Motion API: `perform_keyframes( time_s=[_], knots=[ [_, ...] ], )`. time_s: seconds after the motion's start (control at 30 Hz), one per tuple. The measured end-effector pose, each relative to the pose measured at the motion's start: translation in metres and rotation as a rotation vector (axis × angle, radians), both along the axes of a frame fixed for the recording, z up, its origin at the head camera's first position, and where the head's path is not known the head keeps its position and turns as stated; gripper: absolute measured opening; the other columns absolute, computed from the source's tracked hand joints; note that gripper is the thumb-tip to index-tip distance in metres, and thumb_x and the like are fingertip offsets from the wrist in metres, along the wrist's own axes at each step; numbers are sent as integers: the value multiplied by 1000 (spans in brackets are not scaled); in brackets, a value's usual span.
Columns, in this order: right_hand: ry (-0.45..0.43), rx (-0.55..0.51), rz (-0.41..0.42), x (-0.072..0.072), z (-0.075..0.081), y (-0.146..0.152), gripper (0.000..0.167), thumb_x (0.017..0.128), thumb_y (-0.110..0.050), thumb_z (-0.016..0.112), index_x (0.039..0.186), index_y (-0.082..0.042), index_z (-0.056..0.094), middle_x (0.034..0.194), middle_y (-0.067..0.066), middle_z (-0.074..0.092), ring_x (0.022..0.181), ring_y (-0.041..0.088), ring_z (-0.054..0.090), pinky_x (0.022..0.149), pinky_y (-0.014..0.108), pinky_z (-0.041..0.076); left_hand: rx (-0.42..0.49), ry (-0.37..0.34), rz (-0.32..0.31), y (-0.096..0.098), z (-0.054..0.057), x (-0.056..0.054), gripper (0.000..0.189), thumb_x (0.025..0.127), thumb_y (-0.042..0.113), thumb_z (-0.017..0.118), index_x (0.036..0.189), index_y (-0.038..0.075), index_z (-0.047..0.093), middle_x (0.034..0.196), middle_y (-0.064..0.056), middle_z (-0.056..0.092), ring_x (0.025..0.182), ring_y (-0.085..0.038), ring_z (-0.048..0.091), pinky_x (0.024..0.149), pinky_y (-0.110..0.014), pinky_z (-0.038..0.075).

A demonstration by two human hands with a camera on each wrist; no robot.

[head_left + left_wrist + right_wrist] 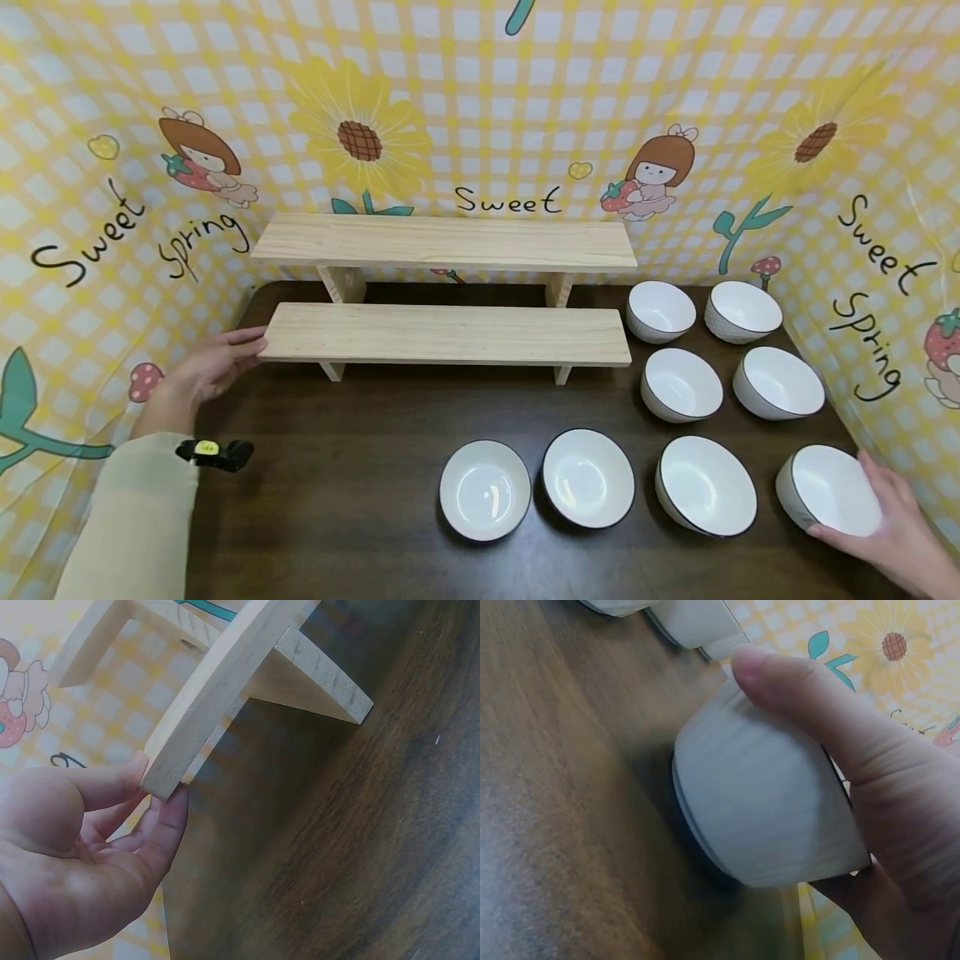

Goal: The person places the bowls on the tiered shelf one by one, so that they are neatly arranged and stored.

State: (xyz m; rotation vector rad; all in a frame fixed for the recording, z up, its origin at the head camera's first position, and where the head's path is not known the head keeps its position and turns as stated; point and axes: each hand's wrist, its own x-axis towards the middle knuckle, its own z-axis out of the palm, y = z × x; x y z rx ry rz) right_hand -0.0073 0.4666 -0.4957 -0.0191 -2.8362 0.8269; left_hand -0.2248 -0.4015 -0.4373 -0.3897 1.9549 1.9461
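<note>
At the left end of a two-tier wooden shelf, my left hand pinches the lower board. The left wrist view shows the thumb on one face of that board and fingertips on the other. Far to the right, my right hand grips a white bowl by its right side. Seen from the right wrist, the thumb lies along the outer wall of the bowl, whose base is at or just above the table; contact is unclear. Directly left of it sits another white bowl with a dark rim.
Two shallower white dishes stand at the front middle of the dark wooden table. More white bowls stand in pairs behind, right of the shelf. A yellow checked cloth rises around the back and sides.
</note>
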Motion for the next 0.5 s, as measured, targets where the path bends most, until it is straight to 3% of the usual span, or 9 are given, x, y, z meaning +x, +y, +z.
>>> perform_keyframes(
  time_s=[0.23, 0.3, 0.37, 0.47, 0.5],
  knots=[
    [73, 17, 25, -3, -2, -1, 124, 62, -19, 96, 154, 15, 19, 137, 46, 25, 120, 61, 26, 92, 3, 3, 12, 13, 8, 0, -2, 0, 24, 99, 13, 69, 89, 33, 76, 91, 13, 72, 86, 1, 67, 81, -19, 56],
    [70, 12, 32, -3, -2, 0, 122, 65, -20, 94, 154, 14, 18, 141, 47, 24, 126, 63, 25, 106, 12, 1, 23, 16, 11, -1, -2, 0, 24, 99, 12, 68, 89, 33, 76, 91, 13, 72, 86, 1, 66, 81, -18, 56],
    [54, 13, 31, -3, -2, 0, 121, 67, -20, 93, 155, 13, 17, 143, 48, 23, 130, 65, 23, 117, 29, 3, 29, 20, 15, -1, -3, -1, 24, 99, 12, 68, 89, 33, 77, 91, 13, 72, 86, 1, 66, 80, -18, 56],
    [21, 20, 18, -3, -1, 1, 120, 71, -22, 90, 157, 12, 13, 144, 48, 22, 130, 66, 22, 118, 57, 5, 37, 20, 19, 0, -4, -1, 25, 99, 11, 68, 89, 32, 77, 91, 13, 72, 86, 1, 66, 79, -18, 56],
    [17, 23, 12, -4, -1, 1, 120, 71, -22, 91, 157, 12, 13, 144, 48, 23, 128, 65, 24, 119, 54, 5, 41, 21, 22, 0, -4, -1, 25, 98, 11, 69, 89, 32, 77, 91, 13, 72, 86, 1, 66, 78, -18, 56]
  ],
)
